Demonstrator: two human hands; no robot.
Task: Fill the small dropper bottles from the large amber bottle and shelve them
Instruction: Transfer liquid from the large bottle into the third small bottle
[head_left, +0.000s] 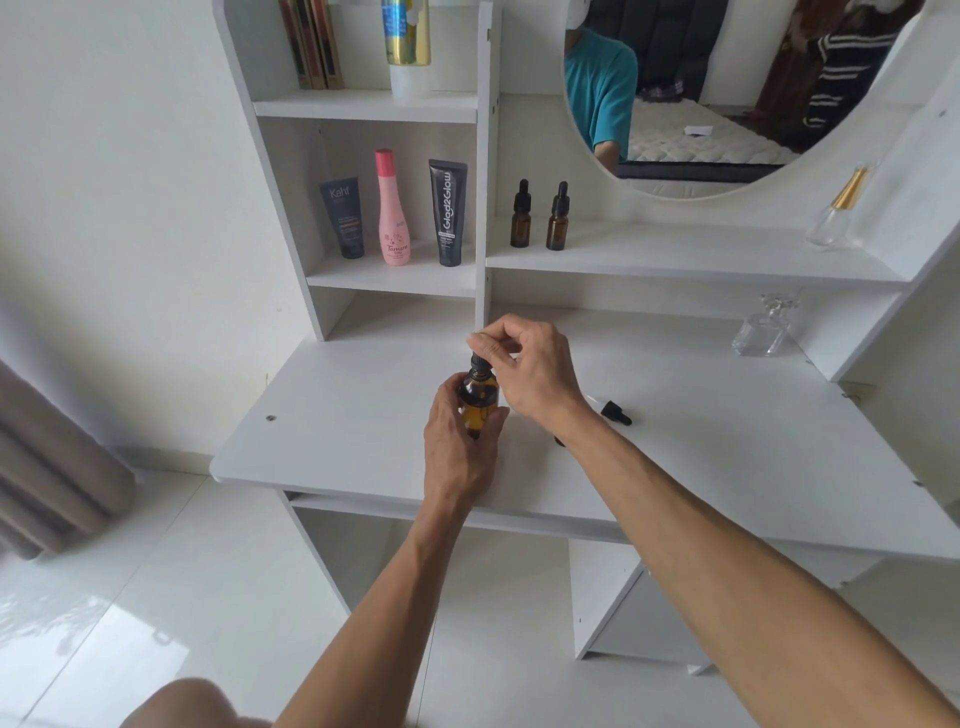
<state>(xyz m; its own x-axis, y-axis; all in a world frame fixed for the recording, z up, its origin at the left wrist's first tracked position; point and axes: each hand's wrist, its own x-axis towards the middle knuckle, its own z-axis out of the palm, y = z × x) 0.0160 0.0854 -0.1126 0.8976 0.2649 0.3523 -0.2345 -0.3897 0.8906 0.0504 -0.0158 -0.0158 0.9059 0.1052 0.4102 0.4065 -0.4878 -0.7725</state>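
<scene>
From the head camera I look down at my two hands meeting over the white tabletop (363, 415). My left hand (457, 447) is wrapped around the body of an amber bottle (479, 400), thumb on one side and fingers curling round the other, so that grip is closed on the glass and holds it just above or on the tabletop; I cannot tell which. My right hand (524, 364) comes in from above, its fingertips (483, 349) pinched narrow on the black cap (479, 362) at the neck.

I judge the bottle to be glass: stiff, smooth, a little slippery if any liquid has run down it, and breakable if it tips off the edge. It looks light enough for one hand. The body is the place to steady it, low and all the way round, while the cap wants only a light fingertip pinch, since its top is likely a soft rubber bulb that squeezes easily.

The bottle sits directly between both grips, upright, with the cap under my right fingers and the body inside my left palm.

A loose dropper (615, 413) lies on the tabletop just beside my right wrist. Two small dropper bottles (540, 218) stand capped on the shelf (701, 254) below the mirror (727, 78), well apart from my hands.
</scene>
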